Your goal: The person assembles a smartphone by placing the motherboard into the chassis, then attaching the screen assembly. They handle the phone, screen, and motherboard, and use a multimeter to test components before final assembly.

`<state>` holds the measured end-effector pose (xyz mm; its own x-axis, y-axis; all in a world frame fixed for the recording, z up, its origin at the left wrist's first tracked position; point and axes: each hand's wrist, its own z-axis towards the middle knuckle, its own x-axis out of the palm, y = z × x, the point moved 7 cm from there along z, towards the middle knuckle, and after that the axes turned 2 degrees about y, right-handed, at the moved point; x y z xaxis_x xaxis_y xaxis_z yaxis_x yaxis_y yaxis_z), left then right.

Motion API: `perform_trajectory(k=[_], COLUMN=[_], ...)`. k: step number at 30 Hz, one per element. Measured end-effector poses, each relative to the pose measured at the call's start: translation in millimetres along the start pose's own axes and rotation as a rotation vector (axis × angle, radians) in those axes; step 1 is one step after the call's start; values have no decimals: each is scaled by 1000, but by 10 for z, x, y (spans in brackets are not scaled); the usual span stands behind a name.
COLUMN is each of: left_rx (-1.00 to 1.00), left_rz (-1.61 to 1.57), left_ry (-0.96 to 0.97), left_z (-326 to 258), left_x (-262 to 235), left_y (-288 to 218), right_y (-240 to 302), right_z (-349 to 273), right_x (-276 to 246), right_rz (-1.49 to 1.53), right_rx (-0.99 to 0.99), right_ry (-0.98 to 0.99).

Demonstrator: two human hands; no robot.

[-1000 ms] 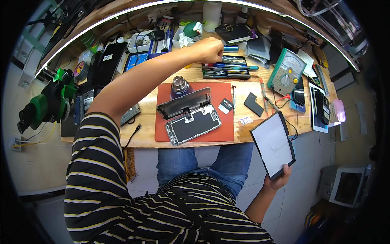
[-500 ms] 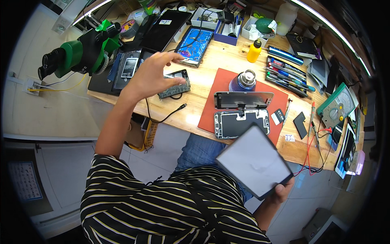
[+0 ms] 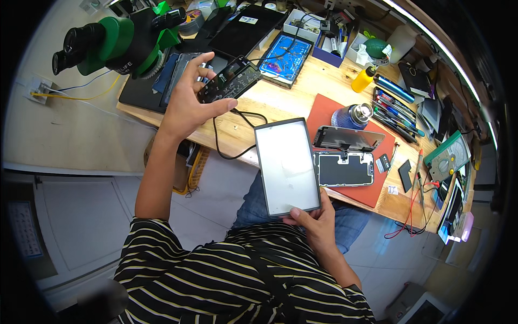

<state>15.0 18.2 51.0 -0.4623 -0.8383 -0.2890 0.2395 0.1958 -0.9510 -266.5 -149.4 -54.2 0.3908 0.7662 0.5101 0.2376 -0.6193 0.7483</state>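
My left hand (image 3: 186,108) grips one end of a small black circuit board (image 3: 232,80), raised and tilted over the left part of the bench; its fingers are partly behind the board. A black cable (image 3: 217,141) loops below it. With thumb on the lower edge, my right hand (image 3: 314,218) holds a flat rectangular white panel with a dark frame (image 3: 288,167) over my lap. To its right, on a red mat (image 3: 324,108), an opened phone body (image 3: 345,168) lies flat. Its lifted screen (image 3: 348,139) stands tilted behind it.
A green and black microscope (image 3: 116,43) rises at the left. Behind the mat are a glass bottle with a metal top (image 3: 352,115), a yellow bottle (image 3: 363,79) and a tray of pens and tools (image 3: 396,110). A green multimeter (image 3: 447,156) with red and black leads stands at the right.
My left hand has closed on the circuit board and lifted it off the bench. My right hand has brought the white panel leftward and turned it more upright. The view has shifted slightly.
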Motion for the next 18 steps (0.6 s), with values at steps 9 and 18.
perform_trajectory(k=[9,18], left_rx=[8,-44], left_rz=[-479,-383], left_ry=[-222,-270], left_z=[-488,-1071], left_x=[107,282], left_y=[6,250], right_y=[-21,-237], right_z=[596,433], right_x=[417,329], right_rz=[171,-1], right_rx=[-47,339], right_ry=[38,214])
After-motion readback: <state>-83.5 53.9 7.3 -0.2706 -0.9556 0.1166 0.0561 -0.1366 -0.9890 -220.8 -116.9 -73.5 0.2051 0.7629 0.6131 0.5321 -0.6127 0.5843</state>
